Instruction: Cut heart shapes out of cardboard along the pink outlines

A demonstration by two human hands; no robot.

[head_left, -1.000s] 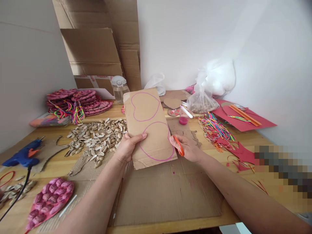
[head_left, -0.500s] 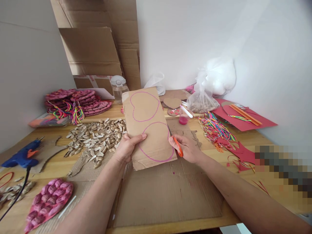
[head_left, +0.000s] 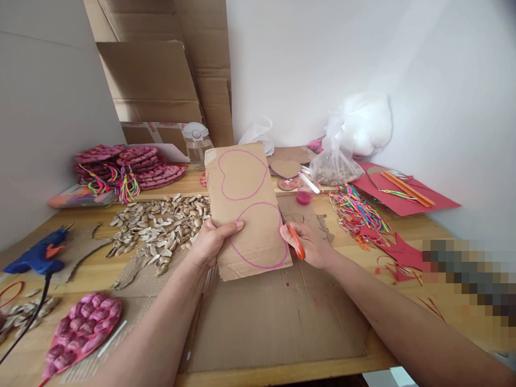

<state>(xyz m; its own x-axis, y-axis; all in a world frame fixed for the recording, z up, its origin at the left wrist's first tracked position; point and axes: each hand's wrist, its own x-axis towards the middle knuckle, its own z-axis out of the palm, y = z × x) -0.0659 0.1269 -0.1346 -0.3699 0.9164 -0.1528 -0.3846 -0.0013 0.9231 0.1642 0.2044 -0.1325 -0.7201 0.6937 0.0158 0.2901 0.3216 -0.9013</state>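
Note:
A brown cardboard piece (head_left: 245,183) with two purple heart-like outlines is held up above the table. My left hand (head_left: 213,239) grips its lower left edge, thumb on the front and fingers behind. My right hand (head_left: 308,244) is closed around orange-handled scissors (head_left: 297,243) at the cardboard's right edge, beside the lower outline. The scissor blades are mostly hidden behind the cardboard. Below lies a larger cardboard sheet (head_left: 278,322) on the wooden table.
Peanut shells (head_left: 169,226), a blue glue gun (head_left: 38,255) and a pink shell-covered piece (head_left: 84,328) lie left. A bottle (head_left: 197,148), a cup of pink liquid (head_left: 304,194) and a shell bag (head_left: 334,169) stand behind. Colourful cords (head_left: 358,207) and red sheets (head_left: 411,191) lie right.
The cardboard's top has tilted slightly to the right. The scissors have shifted very slightly in my right hand; both hands keep their hold.

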